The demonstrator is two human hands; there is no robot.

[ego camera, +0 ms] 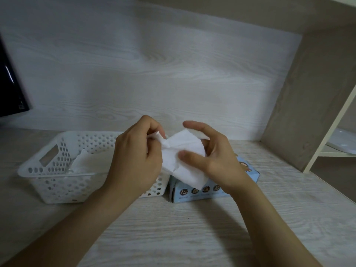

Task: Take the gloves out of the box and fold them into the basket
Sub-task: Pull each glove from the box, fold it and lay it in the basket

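both hands hold one white glove [183, 157] in the air, above the gap between basket and box. the left hand [134, 157] pinches the glove's upper left corner, its fingers curled in and closed on the material. the right hand [210, 157] grips the right side: the thumb [187, 157] presses on the front of the glove, the other fingers sit behind it, and the index finger [194, 125] arches over the top edge without clearly touching it. the glove is creased across the middle and hangs down, its lower edge in front of the box's top.

the white perforated basket [54, 170] stands on the desk [192, 228] to the left, partly behind the left wrist. inside it lies a folded glove [84, 162], flat against the bottom. the blue box [192, 191] stands just beside the basket's right end, close enough that i cannot tell whether they touch. round icons run along its front face, and most of its top is hidden by the right hand and the held glove.

a dark screen [11, 89] edges in at the far left. a shelf [335, 149] at the right holds something white.
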